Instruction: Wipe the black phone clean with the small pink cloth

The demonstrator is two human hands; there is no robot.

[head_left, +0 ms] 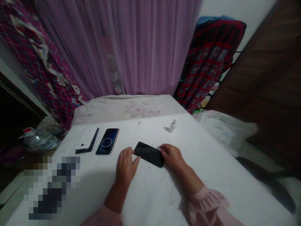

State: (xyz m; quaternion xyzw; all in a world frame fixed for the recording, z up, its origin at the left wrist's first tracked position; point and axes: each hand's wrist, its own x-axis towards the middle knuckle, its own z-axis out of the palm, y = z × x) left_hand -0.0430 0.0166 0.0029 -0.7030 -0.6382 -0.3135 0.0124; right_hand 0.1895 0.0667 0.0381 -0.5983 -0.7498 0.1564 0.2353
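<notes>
1. Pink ruffled cuffs [207, 201] sit closest to me, at the bottom of the frame, with both forearms reaching inward.
2. Left hand [125, 166] is open, its fingertips against one end of a black smartphone [149, 154] lying flat mid-frame on a white-topped table [150, 194].
3. Right hand [171, 156] curls over the other end; I cannot tell if it grips. Hands at both ends look placed to steady the phone.
4. Farther up, a white phone [86, 139] and a blue-backed phone [107, 141] lie side by side at left, and a white spray bottle [172, 126] stands at right, apparently set within reach.
</notes>
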